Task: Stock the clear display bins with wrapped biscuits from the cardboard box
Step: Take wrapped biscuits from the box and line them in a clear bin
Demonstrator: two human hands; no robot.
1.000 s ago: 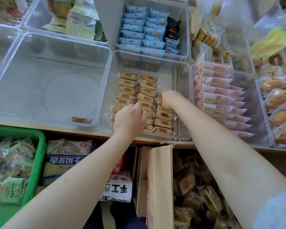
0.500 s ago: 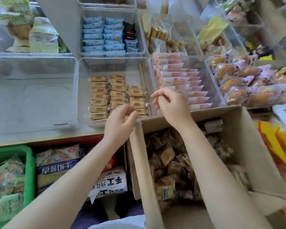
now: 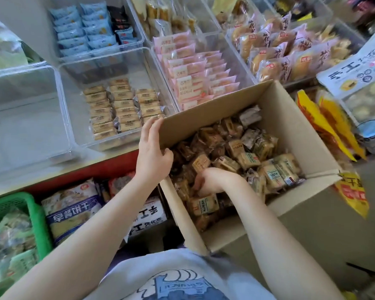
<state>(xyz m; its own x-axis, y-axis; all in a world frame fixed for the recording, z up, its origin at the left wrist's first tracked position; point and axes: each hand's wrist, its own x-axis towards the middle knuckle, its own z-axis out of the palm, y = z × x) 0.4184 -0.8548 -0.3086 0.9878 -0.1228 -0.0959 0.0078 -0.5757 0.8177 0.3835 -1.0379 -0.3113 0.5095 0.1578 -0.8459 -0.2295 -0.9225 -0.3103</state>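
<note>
An open cardboard box stands at the lower right, filled with loose wrapped biscuits in tan and brown packets. My left hand grips the box's near-left corner, fingers outside the wall and thumb inside. Down in the pile, my right hand curls its fingers around packets, its fingertips hidden among them. Just left of the box sits a clear display bin. It holds three neat rows of tan wrapped biscuits.
A bare clear bin sits at far left. Behind are bins of pink packets, blue packets and wrapped buns. Below the shelf stand a green basket and snack bags. Yellow bags lie right of the box.
Both hands have left the bin of tan biscuits. The left hand moved onto the box's corner, the right hand went down into the pile. My view swung right and down toward the box.
</note>
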